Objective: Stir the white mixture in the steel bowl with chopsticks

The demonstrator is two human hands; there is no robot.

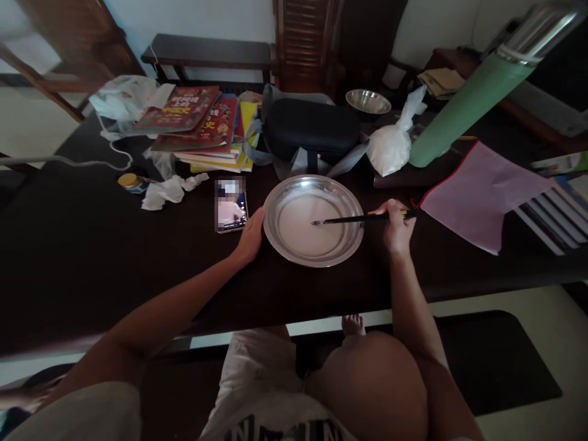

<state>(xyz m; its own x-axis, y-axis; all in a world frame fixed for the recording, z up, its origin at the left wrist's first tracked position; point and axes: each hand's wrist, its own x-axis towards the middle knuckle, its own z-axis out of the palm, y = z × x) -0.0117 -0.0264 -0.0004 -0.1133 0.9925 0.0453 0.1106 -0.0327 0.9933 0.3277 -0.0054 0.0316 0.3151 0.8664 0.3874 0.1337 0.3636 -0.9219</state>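
Observation:
A shiny round metal basin (313,259) stands on the dark table with a whitish, smooth-looking mixture (301,233) in it. My left hand (252,234) steadies the basin's left rim, the thumb up along the edge and the other fingers partly hidden. In my right hand (397,228) are black chopsticks (353,218) with yellow marks near the top, held close together so that I cannot count them. They slant leftward over the basin's right rim. Their tips, smeared with white, reach the mixture near its middle.
A phone (232,205) lies just left of the basin, near crumpled tissues (168,191) and a small yellow-lidded jar (132,182). Behind are books (197,122), a black case (312,127), a bag of white powder (389,149) and a tall green thermos (473,107). A pink pouch (478,193) lies right.

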